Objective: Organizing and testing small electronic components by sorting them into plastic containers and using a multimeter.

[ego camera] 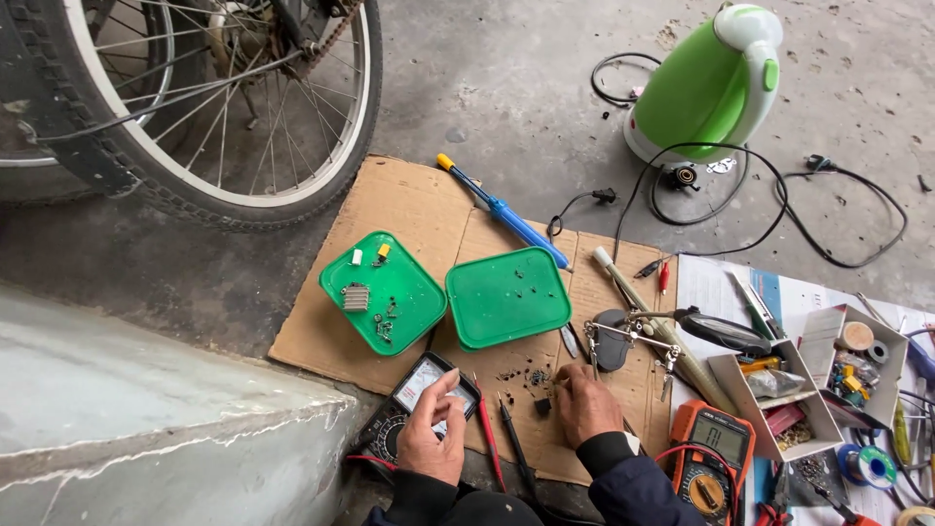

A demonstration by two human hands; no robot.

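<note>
Left hand (431,440) rests on the analog meter (417,409) at the cardboard sheet's (409,209) near edge, fingers loosely spread over its dial face. Right hand (584,404) hovers curled, fingertips pinched together near small dark parts (539,378) on the cardboard. Two green trays (506,297) lie mid-sheet; an orange multimeter (716,448) sits right.

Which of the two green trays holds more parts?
The left green tray, nearer the bicycle wheel: it holds a ribbed metal piece and several components. The right green tray has only a few small specks.
</note>
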